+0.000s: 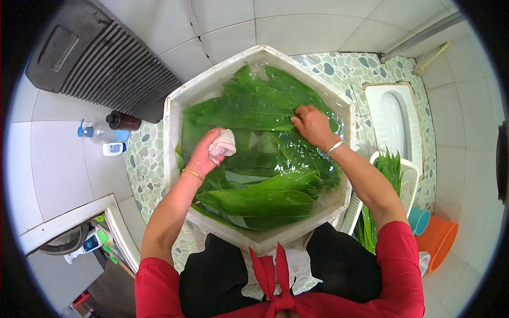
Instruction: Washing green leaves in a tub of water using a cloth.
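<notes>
A large white tub (173, 147) of water stands before me, with many broad green leaves (254, 202) soaking in it. My left hand (204, 155), over the tub's left side, is closed around a crumpled white cloth (222, 144) with a thin red stripe. At the right, my right hand (314, 125) bends its fingers down onto the tip of a long green leaf (246, 113) lying across the water. Whether those fingertips pinch the leaf or only touch it cannot be made out.
To my right, a white plastic basket (409, 187) holds more long leaves, beside a squat toilet (391, 119). Behind it are a teal bucket (418, 221) and an orange bucket (439, 242). A dark washboard (115, 67) leans at the left above several bottles (115, 149).
</notes>
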### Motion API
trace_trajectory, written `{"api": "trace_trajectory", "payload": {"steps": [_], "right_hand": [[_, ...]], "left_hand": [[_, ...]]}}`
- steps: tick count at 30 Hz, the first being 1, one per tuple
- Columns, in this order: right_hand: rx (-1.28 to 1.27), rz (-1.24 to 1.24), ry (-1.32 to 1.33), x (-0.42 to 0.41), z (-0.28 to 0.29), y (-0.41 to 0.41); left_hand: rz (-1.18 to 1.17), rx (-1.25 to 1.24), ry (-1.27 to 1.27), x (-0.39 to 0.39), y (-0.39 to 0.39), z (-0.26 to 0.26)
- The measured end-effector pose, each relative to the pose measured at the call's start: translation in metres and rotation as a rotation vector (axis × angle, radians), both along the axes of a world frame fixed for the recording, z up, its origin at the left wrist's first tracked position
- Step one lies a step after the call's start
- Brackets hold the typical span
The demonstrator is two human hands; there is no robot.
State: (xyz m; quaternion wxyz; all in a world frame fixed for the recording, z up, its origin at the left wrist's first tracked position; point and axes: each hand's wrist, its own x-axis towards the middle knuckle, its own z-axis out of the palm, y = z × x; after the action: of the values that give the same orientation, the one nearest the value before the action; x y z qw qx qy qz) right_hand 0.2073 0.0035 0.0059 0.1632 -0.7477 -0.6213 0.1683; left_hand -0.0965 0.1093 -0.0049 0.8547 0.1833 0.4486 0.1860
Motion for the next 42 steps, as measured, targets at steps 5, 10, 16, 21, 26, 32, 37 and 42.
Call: {"api": "trace_trajectory", "payload": {"steps": [5,10,16,21,26,32,37,42], "right_hand": [[-0.019,-0.056,0.053,-0.005,-0.019,-0.001],[-0.036,-0.124,0.509,-0.01,-0.017,-0.002],[-0.008,-0.177,0.673,-0.03,-0.015,-0.008],[-0.386,-0.428,1.209,-0.045,-0.001,-0.018],[-0.45,-0.465,1.302,-0.031,0.009,-0.046],[-0.399,-0.489,1.259,-0.003,0.036,-0.082],[-0.336,-0.535,1.386,-0.005,0.011,-0.097],[-0.362,-0.549,1.487,-0.035,-0.002,-0.087]], "left_hand": [[-0.075,0.041,-0.012,0.013,-0.008,0.0],[-0.075,0.114,-0.026,0.023,-0.011,0.024],[-0.348,0.778,0.017,0.09,-0.039,0.046],[-0.415,1.43,0.192,0.11,-0.058,0.011],[-0.707,1.756,0.661,0.092,-0.034,-0.023],[-0.883,1.789,1.258,0.043,0.023,-0.054],[-0.323,1.257,0.84,0.041,0.016,0.016],[-0.352,1.407,0.322,0.088,-0.047,0.069]]}}
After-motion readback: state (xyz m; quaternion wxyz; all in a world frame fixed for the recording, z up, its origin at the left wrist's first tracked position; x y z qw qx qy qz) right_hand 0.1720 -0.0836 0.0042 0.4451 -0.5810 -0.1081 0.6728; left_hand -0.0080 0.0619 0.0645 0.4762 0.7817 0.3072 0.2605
